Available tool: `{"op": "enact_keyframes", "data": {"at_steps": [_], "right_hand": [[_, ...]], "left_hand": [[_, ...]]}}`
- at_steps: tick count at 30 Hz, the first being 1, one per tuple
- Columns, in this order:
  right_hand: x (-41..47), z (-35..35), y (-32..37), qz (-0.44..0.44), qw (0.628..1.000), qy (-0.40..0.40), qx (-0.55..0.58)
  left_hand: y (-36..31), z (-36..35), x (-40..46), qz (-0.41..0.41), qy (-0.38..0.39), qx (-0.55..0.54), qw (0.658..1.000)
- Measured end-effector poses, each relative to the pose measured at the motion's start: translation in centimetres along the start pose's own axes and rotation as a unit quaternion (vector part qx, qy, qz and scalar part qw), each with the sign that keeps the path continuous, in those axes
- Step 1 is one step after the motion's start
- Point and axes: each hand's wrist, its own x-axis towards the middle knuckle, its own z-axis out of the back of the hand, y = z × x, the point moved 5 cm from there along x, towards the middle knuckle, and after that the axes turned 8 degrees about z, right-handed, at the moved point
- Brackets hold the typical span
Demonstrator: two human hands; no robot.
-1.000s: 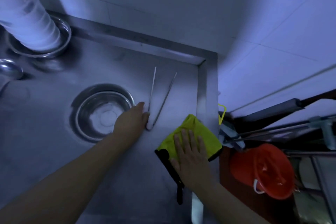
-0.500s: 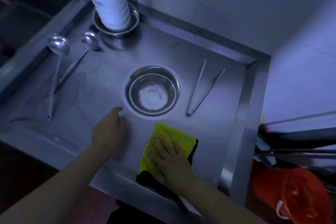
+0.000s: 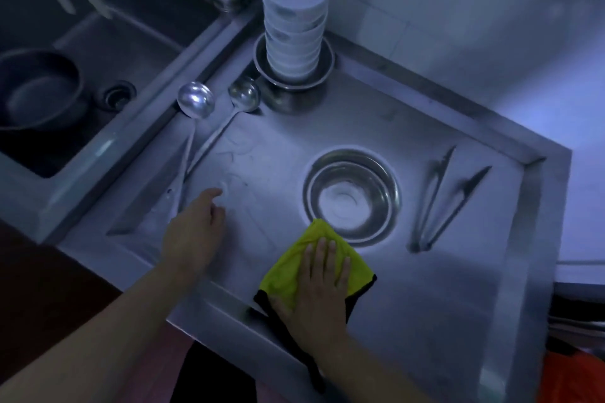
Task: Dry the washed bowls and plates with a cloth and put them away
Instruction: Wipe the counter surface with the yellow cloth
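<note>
Yellow cloth [image 3: 302, 263] is pressed flat on the steel table [image 3: 425, 298] by the open right hand [image 3: 319, 288], just beside a steel bowl [image 3: 352, 195], while the left hand [image 3: 196, 232] is held loosely curled, gripping nothing, stacked white bowls [image 3: 294, 20] well behind.

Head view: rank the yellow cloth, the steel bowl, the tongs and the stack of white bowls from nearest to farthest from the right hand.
From the right hand:
1. Yellow cloth, pressed flat under the palm.
2. Steel bowl, just beyond the fingertips.
3. Tongs, off to the right.
4. Stack of white bowls, at the far back corner.
</note>
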Motion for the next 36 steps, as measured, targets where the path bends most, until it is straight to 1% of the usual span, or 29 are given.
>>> {"op": "enact_keyframes", "data": {"at_steps": [4, 6, 8, 13, 16, 18, 20, 22, 25, 28, 31, 34, 36], "right_hand": [[7.7, 1.5, 4.1, -0.060, 0.997, -0.044, 0.004], [11.4, 2.5, 5.0, -0.090, 0.994, -0.062, 0.006], [15.0, 3.5, 5.3, -0.102, 0.992, -0.077, 0.000], [23.1, 6.0, 2.9, -0.137, 0.984, -0.111, -0.007], [26.6, 6.7, 0.3, -0.139, 0.986, -0.097, -0.014], [27.3, 6.9, -1.0, -0.128, 0.987, -0.091, -0.007], [27.0, 7.3, -2.4, -0.120, 0.988, -0.094, -0.001], [26.6, 7.7, -4.8, -0.137, 0.986, -0.091, 0.015], [25.4, 8.6, -9.9, -0.199, 0.975, -0.091, 0.026], [24.5, 9.7, -15.2, -0.251, 0.964, -0.091, 0.016], [25.4, 11.0, -19.8, -0.312, 0.945, -0.095, 0.027], [27.8, 12.0, -21.7, -0.345, 0.932, -0.101, 0.035], [28.8, 12.0, -21.7, -0.329, 0.938, -0.108, 0.020]], "left_hand": [[-0.9, 2.8, 5.3, -0.058, 0.020, -0.028, 0.998], [-1.2, 3.8, 7.5, -0.089, 0.035, -0.038, 0.995], [-1.3, 4.5, 9.6, -0.111, 0.050, -0.047, 0.991], [-1.7, 4.4, 13.5, -0.164, 0.062, -0.052, 0.983], [-3.1, 3.1, 14.2, -0.202, 0.080, -0.056, 0.974], [-4.2, 2.0, 14.3, -0.219, 0.088, -0.051, 0.970], [-5.7, 0.8, 14.3, -0.247, 0.095, -0.028, 0.964], [-7.1, -0.8, 14.3, -0.269, 0.116, 0.004, 0.956], [-8.7, -3.4, 14.6, -0.298, 0.153, 0.071, 0.940], [-10.2, -5.6, 15.0, -0.334, 0.164, 0.124, 0.920], [-10.9, -7.3, 15.9, -0.356, 0.178, 0.185, 0.899], [-11.3, -8.6, 16.6, -0.381, 0.184, 0.246, 0.872], [-11.4, -9.0, 17.0, -0.386, 0.191, 0.258, 0.865]]}}
